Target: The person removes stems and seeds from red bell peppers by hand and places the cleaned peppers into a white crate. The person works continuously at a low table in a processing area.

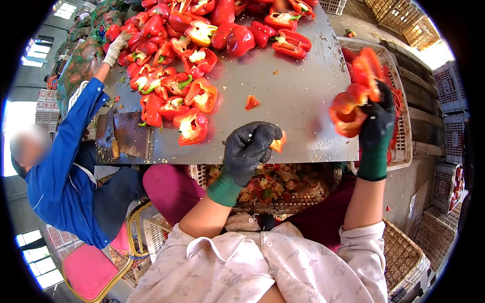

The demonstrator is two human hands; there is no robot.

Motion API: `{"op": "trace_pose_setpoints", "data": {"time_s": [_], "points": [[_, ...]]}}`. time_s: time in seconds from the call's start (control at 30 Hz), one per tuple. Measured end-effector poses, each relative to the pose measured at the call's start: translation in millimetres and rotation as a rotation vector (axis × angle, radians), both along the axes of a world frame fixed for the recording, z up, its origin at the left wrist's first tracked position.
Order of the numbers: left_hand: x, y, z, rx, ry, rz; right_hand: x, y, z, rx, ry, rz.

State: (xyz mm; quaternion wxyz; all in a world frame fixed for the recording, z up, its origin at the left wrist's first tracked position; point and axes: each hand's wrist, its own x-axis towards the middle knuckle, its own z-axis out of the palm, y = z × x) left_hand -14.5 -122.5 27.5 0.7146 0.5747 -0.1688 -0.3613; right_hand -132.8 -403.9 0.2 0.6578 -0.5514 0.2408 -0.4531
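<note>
My left hand [248, 151], in a black-coated glove with a green cuff, is curled at the table's front edge. A small orange-red pepper piece [278, 142] pokes out from its fingers; the inside of the fist is hidden. Over the table's right edge, my right hand [377, 117], gloved alike, grips hollow red bell pepper pieces [346, 110], blurred. Beneath them is a white plastic crate [405, 151] with red pepper pieces in it. Cut red bell peppers [197, 62] are heaped on the metal table [242, 81], some showing pale cores and seeds. A small red scrap [251, 102] lies nearer my left hand.
Below the table edge, a crate holds cores and trimmings [271, 185]. At left, a co-worker's gloved hand [116, 48] touches the heap. A knife [113, 136] rests on the table's left corner. Wooden pallets [420, 113] and stacked crates [449, 87] stand to the right.
</note>
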Motion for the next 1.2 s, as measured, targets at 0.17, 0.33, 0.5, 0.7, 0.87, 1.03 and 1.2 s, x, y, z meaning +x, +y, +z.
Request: {"op": "trace_pose_setpoints", "data": {"time_s": [0.17,0.33,0.5,0.7,0.87,1.03,1.2], "points": [[48,31,-6,0.549,-0.652,-0.541,-50,-69,14,-0.347,0.28,-0.257],[84,-3,-5,0.502,-0.966,-0.152,-37,-62,3,-0.553,0.683,-0.317],[106,-42,-89,0.278,-1.237,0.071,20,-16,4,-0.491,0.449,0.021],[18,22,-61,0.061,-1.003,-0.599,23,-3,2,-0.626,0.491,0.063],[47,68,-21,0.529,-0.956,-0.254,37,38,12,-0.514,0.447,0.203],[150,40,1,1.059,-1.397,0.298,48,54,7,-0.651,0.506,0.376],[192,22,-32,1.405,-1.566,0.082,46,66,11,-0.625,0.476,0.434]]}}
